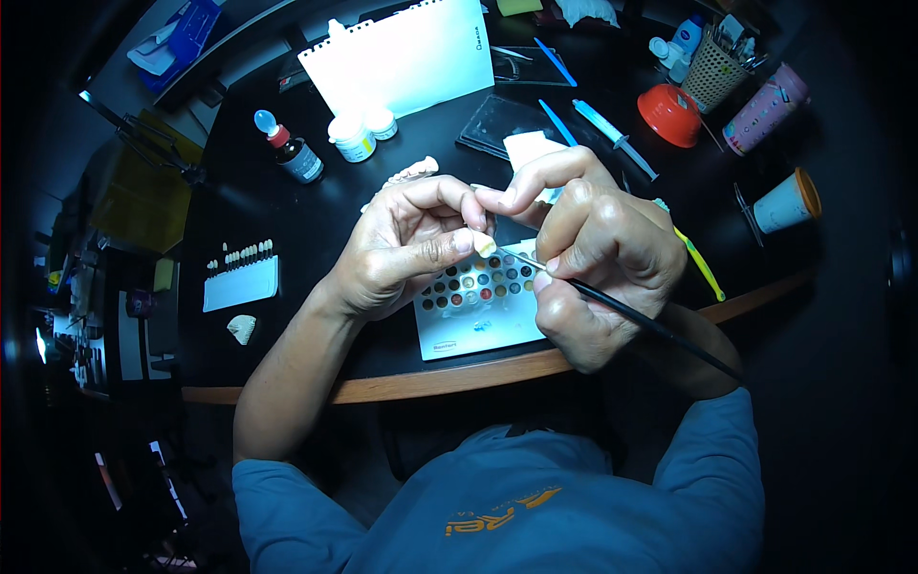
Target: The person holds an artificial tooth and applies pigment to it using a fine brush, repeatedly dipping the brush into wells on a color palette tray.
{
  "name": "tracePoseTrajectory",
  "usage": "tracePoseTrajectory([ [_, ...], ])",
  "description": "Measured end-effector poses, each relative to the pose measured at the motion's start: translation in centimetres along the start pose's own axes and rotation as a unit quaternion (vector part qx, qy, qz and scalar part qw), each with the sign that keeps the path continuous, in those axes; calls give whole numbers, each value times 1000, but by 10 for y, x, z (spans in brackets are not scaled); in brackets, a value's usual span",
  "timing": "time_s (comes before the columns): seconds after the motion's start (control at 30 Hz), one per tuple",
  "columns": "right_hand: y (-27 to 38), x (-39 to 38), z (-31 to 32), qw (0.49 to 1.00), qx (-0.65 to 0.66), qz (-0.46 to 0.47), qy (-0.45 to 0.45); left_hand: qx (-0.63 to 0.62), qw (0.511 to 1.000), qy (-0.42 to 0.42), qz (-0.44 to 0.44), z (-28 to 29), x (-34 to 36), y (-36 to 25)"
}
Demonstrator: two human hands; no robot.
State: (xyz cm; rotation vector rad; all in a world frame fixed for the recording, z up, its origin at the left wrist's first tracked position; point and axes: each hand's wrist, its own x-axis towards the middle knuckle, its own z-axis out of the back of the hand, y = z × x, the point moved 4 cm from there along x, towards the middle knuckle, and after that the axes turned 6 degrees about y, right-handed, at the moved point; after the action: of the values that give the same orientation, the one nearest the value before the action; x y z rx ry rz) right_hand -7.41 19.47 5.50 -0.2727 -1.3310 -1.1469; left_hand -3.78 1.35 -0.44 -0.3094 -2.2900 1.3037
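Observation:
My left hand is closed, pinching a small tooth-coloured dental crown between thumb and fingers. My right hand grips a fine brush with a long black handle; its thin tip reaches to the crown or just beside it. The right index finger stretches across toward the left fingertips, where contact is hard to tell. Below both hands lies a white palette with rows of round wells in brown, yellow, red and grey; the hands hide part of it. Behind my left hand, a dental model is partly covered.
At left are a tooth shade guide and a small cream-coloured piece. Farther back stand a dropper bottle, white jars and a spiral pad. On the right are a syringe, red bowl, cup and yellow tool.

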Motion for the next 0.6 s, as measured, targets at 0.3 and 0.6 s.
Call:
tracePoseTrajectory([
  [0.3,0,0,0,1000,8,11,-6,14,1000,15,0,2,-1,-1],
  [0.6,-2,0,-1,1000,-14,9,-16,13,1000,8,-4,1,0,-1],
])
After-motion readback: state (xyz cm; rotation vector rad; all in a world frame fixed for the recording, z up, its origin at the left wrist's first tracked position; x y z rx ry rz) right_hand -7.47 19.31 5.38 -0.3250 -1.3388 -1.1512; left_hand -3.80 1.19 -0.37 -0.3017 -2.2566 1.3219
